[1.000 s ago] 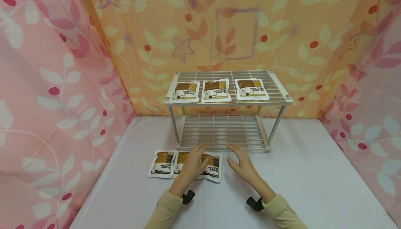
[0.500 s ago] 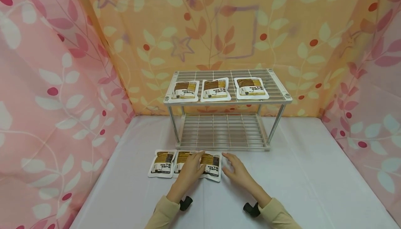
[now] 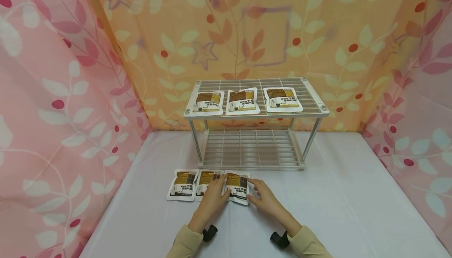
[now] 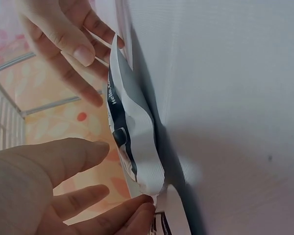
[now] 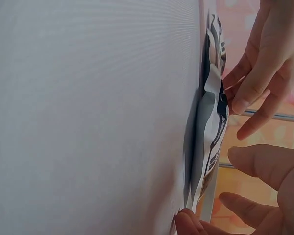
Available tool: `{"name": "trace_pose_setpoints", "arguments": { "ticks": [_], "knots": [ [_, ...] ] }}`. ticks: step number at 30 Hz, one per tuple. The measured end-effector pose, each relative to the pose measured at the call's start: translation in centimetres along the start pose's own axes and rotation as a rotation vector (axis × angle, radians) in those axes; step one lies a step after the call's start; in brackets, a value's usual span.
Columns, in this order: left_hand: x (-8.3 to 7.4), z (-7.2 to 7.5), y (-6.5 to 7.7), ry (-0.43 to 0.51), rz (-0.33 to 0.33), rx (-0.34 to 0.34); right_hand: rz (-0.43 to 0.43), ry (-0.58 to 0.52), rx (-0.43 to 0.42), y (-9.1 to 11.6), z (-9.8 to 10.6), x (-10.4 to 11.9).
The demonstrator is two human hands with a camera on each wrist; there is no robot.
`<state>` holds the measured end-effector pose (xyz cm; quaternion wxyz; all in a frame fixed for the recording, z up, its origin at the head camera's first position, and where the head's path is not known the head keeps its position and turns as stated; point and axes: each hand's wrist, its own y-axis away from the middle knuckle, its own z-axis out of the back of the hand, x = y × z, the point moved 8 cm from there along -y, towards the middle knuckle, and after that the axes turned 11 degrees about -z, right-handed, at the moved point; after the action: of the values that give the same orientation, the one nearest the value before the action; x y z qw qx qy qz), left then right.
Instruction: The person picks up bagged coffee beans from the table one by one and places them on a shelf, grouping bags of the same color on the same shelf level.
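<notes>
Front row, L to R. Farthest left of the left hand: flat white-bordered pouch with brown-and-gold print [image 3: 183, 185], lying face up on the white cloth-covered worktop [image 3: 353, 195]. Its broad faces presumably make flat the stable pose.

Next, the middle pouch [image 3: 208, 180] of the same print, partly behind the left hand [image 3: 212, 197]; its edges adjoin its neighbours, overlap not determinable. Left hand: released, fingers loosely spread and bent, thumb free above. Fingertips are at the seam by the right pouch, probably because an edge offers the easiest hold.

Right pouch [image 3: 237, 186]: between the hands, face up on the worktop, near edge slightly wavy.

Right hand [image 3: 266, 200]: likewise released, fingers relaxed, tips low at that pouch's right edge; firm contact cannot be told. The opposed placement would likely balance any squeeze.

Beyond both hands: white two-tier wire rack with metal posts [image 3: 247, 148]. On its upper shelf, L to R: left shelf pouch [image 3: 208, 103], centre shelf pouch [image 3: 243, 101], right shelf pouch [image 3: 283, 99]. All lie flat near the front rim, presumably for easy reach; the wider gap precedes the last.
</notes>
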<state>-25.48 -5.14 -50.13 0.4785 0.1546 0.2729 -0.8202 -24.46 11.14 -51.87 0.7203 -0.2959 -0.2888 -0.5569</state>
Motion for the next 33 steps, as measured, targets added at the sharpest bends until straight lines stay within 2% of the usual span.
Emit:
{"name": "trace_pose_setpoints", "arguments": {
  "ticks": [10,24,33],
  "knots": [
    [-0.37,0.05,0.08,-0.018,-0.019,-0.003,0.013,0.011,0.011,0.02,-0.46,0.40],
    [-0.78,-0.25,0.31,0.008,-0.043,0.061,-0.006,-0.004,0.023,0.14,-0.75,0.56],
    [-0.97,-0.49,0.24,-0.003,-0.057,0.073,-0.030,-0.014,0.007,0.44,-0.48,0.76]
  ]
}}
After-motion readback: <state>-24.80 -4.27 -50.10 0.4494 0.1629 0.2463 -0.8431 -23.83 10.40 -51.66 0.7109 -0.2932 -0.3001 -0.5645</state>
